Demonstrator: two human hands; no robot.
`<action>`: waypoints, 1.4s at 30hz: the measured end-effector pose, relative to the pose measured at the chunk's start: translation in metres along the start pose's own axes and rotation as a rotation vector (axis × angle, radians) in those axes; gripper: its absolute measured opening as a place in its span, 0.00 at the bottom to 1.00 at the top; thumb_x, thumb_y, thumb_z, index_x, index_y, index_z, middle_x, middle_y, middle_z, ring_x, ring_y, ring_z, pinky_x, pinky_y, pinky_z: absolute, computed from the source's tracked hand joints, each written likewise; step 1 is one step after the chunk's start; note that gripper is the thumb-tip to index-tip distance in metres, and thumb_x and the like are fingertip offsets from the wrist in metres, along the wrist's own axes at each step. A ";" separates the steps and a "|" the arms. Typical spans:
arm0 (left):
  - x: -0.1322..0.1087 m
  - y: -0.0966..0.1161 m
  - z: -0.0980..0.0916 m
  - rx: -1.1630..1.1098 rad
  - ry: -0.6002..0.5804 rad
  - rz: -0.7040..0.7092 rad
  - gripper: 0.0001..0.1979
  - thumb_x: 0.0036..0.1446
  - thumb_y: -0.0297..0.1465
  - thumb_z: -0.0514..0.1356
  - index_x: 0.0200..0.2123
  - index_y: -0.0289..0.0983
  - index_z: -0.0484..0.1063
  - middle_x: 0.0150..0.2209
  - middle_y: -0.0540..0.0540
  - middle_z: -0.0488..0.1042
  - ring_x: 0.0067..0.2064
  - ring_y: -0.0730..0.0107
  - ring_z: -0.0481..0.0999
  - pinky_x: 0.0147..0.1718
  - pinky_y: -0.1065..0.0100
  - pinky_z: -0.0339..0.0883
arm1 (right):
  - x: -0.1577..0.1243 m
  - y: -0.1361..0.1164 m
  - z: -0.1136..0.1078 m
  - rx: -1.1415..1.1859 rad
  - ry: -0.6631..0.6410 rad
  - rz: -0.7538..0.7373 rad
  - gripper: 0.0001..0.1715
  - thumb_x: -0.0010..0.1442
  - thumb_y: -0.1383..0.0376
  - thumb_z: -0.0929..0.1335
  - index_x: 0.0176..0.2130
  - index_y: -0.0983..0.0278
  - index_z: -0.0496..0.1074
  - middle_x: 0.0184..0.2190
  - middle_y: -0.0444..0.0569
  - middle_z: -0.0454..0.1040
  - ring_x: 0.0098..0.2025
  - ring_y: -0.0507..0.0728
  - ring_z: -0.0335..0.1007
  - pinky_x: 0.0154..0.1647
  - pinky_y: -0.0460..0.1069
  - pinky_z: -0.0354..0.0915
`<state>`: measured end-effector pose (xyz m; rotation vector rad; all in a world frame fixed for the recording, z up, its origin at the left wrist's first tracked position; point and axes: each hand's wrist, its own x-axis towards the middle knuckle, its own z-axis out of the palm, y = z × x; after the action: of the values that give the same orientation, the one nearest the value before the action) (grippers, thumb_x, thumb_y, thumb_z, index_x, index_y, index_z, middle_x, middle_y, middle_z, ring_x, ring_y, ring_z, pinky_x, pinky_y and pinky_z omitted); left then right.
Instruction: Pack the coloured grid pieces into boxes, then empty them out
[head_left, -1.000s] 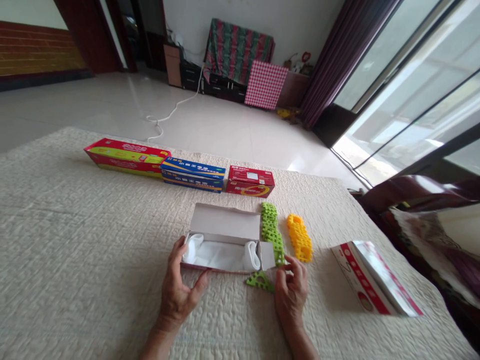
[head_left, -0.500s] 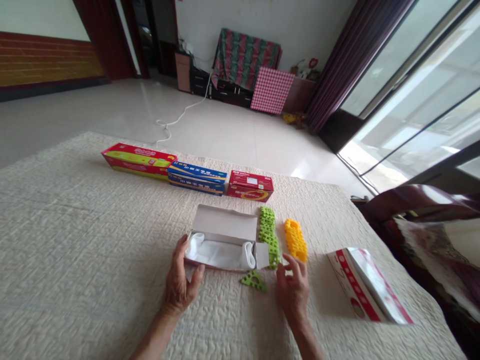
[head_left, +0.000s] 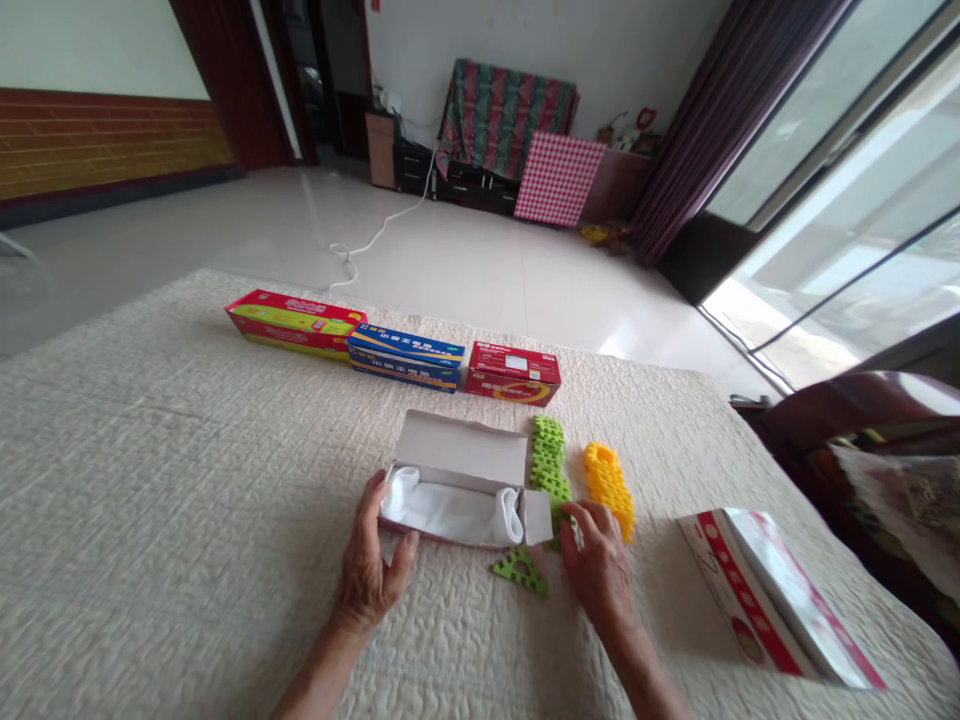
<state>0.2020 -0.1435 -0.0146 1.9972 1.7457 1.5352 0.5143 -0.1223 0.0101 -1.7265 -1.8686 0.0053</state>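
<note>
Writing in the head view says 小霸王电池 on the blue box (head_left: 405, 358), behind the open box (head_left: 460, 450). The white box (head_left: 746, 595), far right of the open box, has letters too blurry to read. White cloth (head_left: 450, 510) sits inside the open box. The left hand (head_left: 369, 568), spread wide, touches its left end. The right hand (head_left: 598, 560) curls beside the green blocks (head_left: 549, 460), right of the open box; I can't tell if it grips any.

On the blanket (head_left: 187, 500), an open box (head_left: 461, 447) lies before three cartons (head_left: 405, 357), with notched pieces (head_left: 549, 455) to its right.
</note>
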 end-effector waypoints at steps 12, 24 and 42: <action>-0.003 0.002 0.000 -0.031 -0.035 -0.029 0.35 0.63 0.38 0.56 0.68 0.35 0.46 0.65 0.29 0.60 0.66 0.48 0.62 0.58 0.46 0.65 | 0.034 -0.036 -0.058 0.021 0.231 0.079 0.14 0.61 0.54 0.65 0.39 0.61 0.73 0.41 0.54 0.74 0.34 0.58 0.72 0.32 0.54 0.67; -0.002 0.006 0.001 -0.065 -0.029 -0.019 0.35 0.63 0.37 0.55 0.68 0.35 0.44 0.66 0.28 0.57 0.67 0.48 0.59 0.60 0.46 0.62 | 0.067 -0.175 0.007 0.071 -0.353 -0.304 0.10 0.63 0.69 0.64 0.38 0.61 0.75 0.37 0.48 0.73 0.37 0.55 0.72 0.35 0.48 0.64; -0.001 0.007 0.001 -0.100 -0.023 -0.022 0.35 0.63 0.37 0.56 0.68 0.33 0.46 0.66 0.29 0.58 0.67 0.49 0.58 0.60 0.48 0.62 | 0.061 -0.186 0.008 -0.138 -0.418 -0.187 0.11 0.62 0.67 0.66 0.44 0.61 0.75 0.32 0.47 0.74 0.35 0.58 0.71 0.32 0.49 0.56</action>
<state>0.2084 -0.1460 -0.0113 1.9344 1.6425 1.5533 0.3429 -0.0926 0.1000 -1.7316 -2.3792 0.1806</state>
